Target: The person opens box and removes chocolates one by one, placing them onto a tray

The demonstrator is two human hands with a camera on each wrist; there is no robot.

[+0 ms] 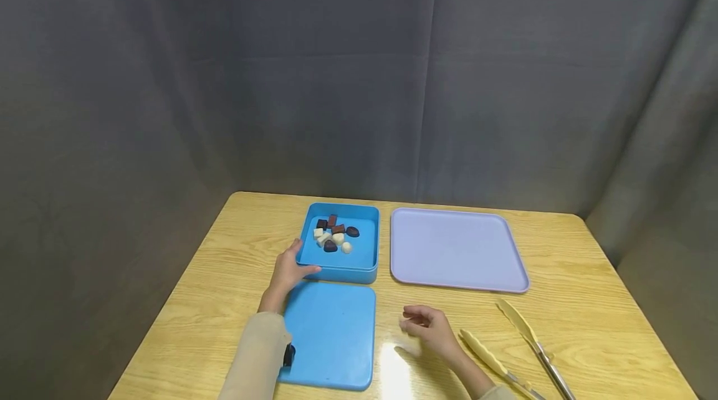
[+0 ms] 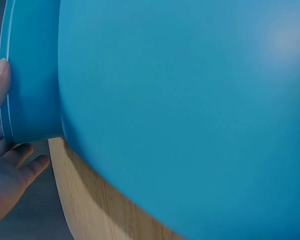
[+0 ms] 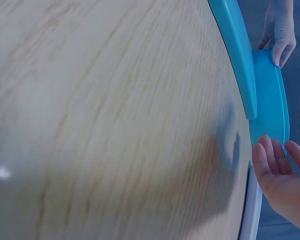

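An open blue box stands at the middle of the wooden table, with several dark, brown and white chocolates inside it. Its flat blue lid lies just in front of it. My left hand grips the box's near left corner, thumb along the front wall. In the left wrist view the thumb lies on the box wall beside the lid. My right hand hovers low over the table right of the lid, fingers relaxed, holding nothing.
An empty lavender tray lies right of the box. Yellow tongs lie on the table at the near right, close to my right wrist. Grey curtains hang behind the table and on both sides.
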